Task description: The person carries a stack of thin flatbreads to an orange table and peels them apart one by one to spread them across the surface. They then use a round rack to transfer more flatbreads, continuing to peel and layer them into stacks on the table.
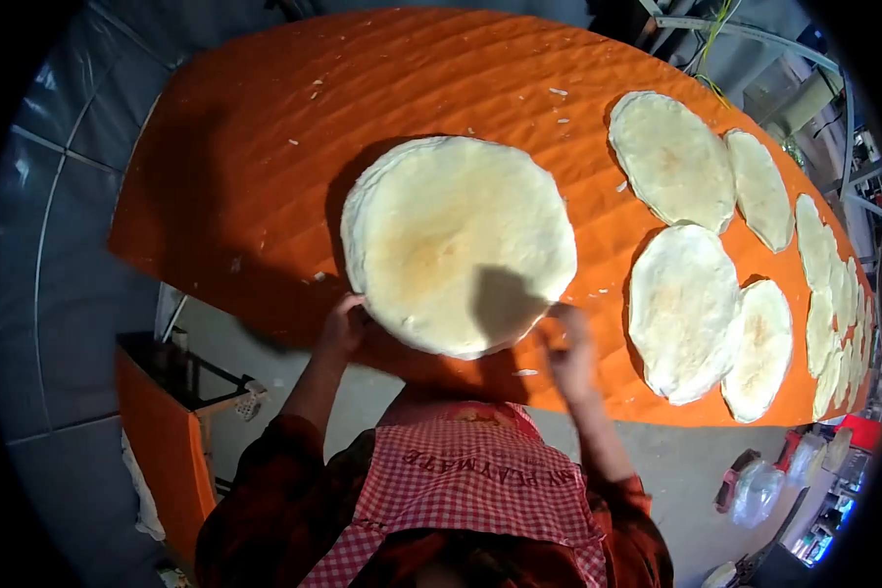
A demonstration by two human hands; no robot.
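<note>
A thick stack of round, pale flatbreads (461, 235) lies on the orange-covered table in front of me, lightly browned near its middle. At its lower left rim, my left hand (343, 325) has its fingers closed on the edge. My right hand (570, 355) is at the lower right rim, fingers curled in against the edge and somewhat blurred. A dark hand-shaped shadow falls across the top bread near that side. The undersides of the breads and some fingertips are hidden.
More flatbreads (684, 314) lie in groups along the right side of the orange tabletop (255, 118). White crumbs are scattered over it. An orange-sided stand (162, 431) is at lower left, and plastic bags (758, 490) are at lower right. Grey sheeting (69, 255) hangs on the left.
</note>
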